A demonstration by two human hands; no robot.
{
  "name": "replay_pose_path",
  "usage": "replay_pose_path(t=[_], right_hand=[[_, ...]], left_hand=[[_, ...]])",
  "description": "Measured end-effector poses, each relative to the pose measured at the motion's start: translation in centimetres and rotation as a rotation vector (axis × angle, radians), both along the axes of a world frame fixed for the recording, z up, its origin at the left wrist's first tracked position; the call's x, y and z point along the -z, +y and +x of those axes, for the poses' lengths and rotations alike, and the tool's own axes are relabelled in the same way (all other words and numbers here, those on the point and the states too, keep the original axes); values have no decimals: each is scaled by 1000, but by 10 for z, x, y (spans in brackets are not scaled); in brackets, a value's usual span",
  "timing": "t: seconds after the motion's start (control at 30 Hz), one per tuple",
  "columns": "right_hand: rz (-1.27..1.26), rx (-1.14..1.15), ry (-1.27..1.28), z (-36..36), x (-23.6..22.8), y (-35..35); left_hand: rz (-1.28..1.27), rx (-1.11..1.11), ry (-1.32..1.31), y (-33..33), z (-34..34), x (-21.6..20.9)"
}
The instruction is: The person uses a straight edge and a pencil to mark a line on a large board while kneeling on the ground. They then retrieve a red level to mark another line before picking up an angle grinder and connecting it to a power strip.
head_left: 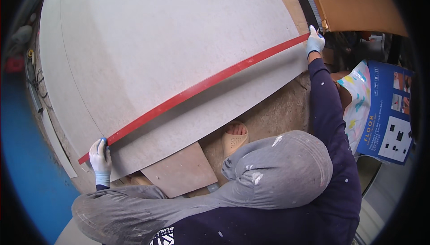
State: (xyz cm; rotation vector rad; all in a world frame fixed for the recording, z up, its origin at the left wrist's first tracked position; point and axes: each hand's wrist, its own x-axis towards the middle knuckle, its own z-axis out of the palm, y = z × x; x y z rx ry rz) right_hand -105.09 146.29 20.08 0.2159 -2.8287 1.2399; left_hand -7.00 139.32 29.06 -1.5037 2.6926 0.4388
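In the head view, a red bar (204, 84) slants across a grey sheet (170, 34), the left grip (101, 156) over it near its left end, the right grip (315, 42) at its right; I cannot tell whether either is clamped. Around: bare floor (280, 113), blue box (380, 110).

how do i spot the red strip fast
Find the big pale grey sheet filling the upper middle. Across its lower part, the red strip slants up from the left hand to the right hand. Long and narrow, it stands out red against grey.
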Motion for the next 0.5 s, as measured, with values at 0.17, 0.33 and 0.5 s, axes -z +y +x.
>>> replay_pose_path(t=[0.17,0.33,0.5], right_hand=[[120,-133,-86,-51,5,11],[65,-376,116,-12,33,9],[118,-343,220,-8,30,2]], left_hand=[[174,-14,78,2,-11,19],[183,-103,126,4,-31,3],[244,-164,109,4,-13,20]])
